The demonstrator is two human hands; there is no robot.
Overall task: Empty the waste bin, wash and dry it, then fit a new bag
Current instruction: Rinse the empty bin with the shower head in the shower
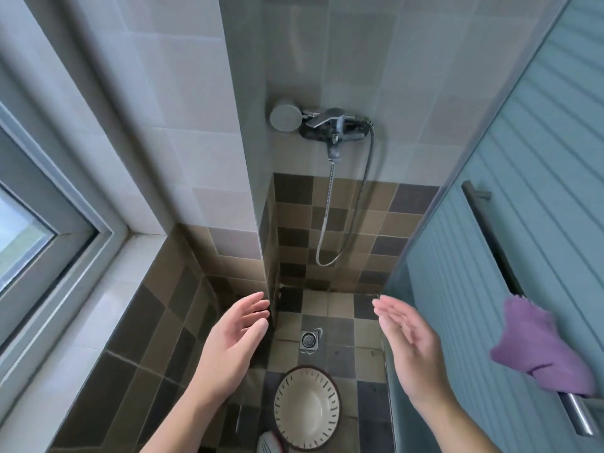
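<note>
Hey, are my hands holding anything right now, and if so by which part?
Nothing. Left hand and right hand are both open and empty above the waste bin.

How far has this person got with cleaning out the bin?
The waste bin stands upright on the shower floor, looking empty and unlined, so emptying seems done. Right now both the left hand and right hand hover open above it, holding nothing. Whether it is washed I cannot tell. Likely left: rinsing under the shower head, drying, perhaps with the purple cloth, and a new bag.
</note>
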